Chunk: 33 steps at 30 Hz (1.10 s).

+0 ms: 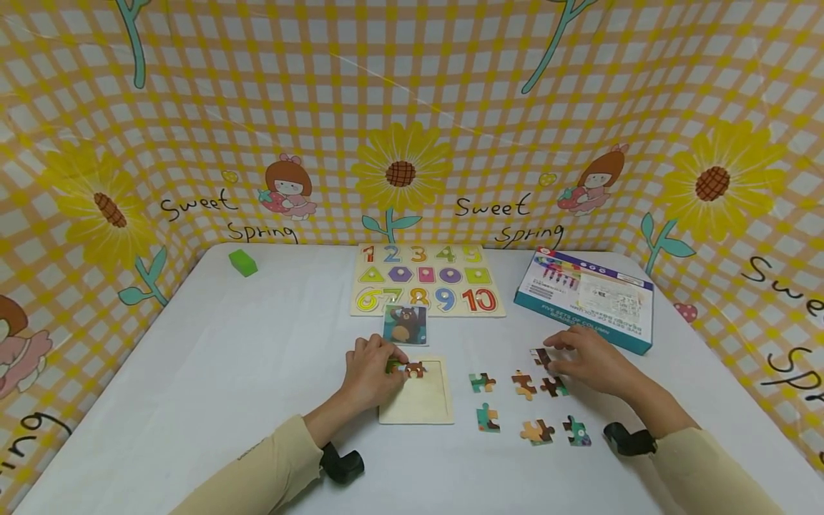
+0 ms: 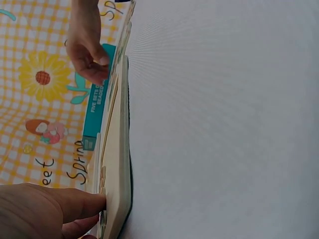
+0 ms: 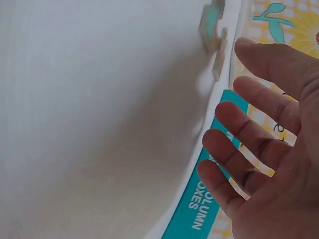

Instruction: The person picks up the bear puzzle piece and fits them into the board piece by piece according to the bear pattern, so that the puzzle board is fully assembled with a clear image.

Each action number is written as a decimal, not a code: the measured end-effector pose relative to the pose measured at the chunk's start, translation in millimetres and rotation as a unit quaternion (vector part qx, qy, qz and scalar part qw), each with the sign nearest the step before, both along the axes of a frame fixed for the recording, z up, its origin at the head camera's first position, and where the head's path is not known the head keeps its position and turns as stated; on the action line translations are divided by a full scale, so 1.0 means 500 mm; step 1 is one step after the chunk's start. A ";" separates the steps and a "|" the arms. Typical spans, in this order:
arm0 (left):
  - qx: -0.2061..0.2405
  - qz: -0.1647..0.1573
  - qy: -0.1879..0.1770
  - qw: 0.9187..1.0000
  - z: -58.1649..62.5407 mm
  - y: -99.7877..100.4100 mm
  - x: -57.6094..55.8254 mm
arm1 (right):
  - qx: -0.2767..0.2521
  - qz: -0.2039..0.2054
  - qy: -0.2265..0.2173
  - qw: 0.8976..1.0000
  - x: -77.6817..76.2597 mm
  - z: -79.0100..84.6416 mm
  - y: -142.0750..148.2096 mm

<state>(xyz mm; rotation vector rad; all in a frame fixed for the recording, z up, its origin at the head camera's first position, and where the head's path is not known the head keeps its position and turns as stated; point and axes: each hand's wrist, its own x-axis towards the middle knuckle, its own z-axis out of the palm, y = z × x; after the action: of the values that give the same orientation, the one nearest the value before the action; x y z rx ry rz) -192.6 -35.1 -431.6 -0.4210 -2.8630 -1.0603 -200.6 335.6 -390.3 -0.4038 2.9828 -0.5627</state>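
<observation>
My left hand (image 1: 373, 368) is over the upper left corner of a shallow wooden puzzle tray (image 1: 415, 408), its thumb and fingers pinching a small puzzle piece (image 1: 391, 365) that they partly cover. Beside it in the tray lies a brown puzzle piece (image 1: 415, 369). Off to the right, my right hand (image 1: 589, 361) hovers by a dark brown and white puzzle piece (image 1: 539, 356). In the right wrist view its fingers (image 3: 249, 127) are spread apart and hold nothing. Several loose pieces, among them a brown one (image 1: 524, 384) and a green one (image 1: 577, 431), lie between tray and right forearm.
A bear picture card (image 1: 405, 325) lies behind the tray, overlapping a wooden number board (image 1: 428, 280). At the back right stands a teal-sided box (image 1: 582, 300). A green block (image 1: 242, 262) sits far left. Patterned cloth (image 1: 399, 93) walls the table's back and sides.
</observation>
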 end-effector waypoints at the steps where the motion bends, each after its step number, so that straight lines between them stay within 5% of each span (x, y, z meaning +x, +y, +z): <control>1: -0.001 0.000 -0.001 1.000 0.000 0.000 0.000 | 0.003 0.002 0.000 1.000 -0.002 -0.003 0.002; 33: -0.002 0.001 -0.004 1.000 0.001 0.000 0.000 | 0.014 0.012 0.004 1.000 -0.025 -0.022 0.015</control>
<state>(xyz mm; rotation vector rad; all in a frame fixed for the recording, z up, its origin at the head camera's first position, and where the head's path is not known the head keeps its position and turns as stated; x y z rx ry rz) -192.5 -34.9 -431.1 -0.4165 -2.8719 -1.0584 -213.2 342.9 -401.3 -0.4413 2.9854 -0.5163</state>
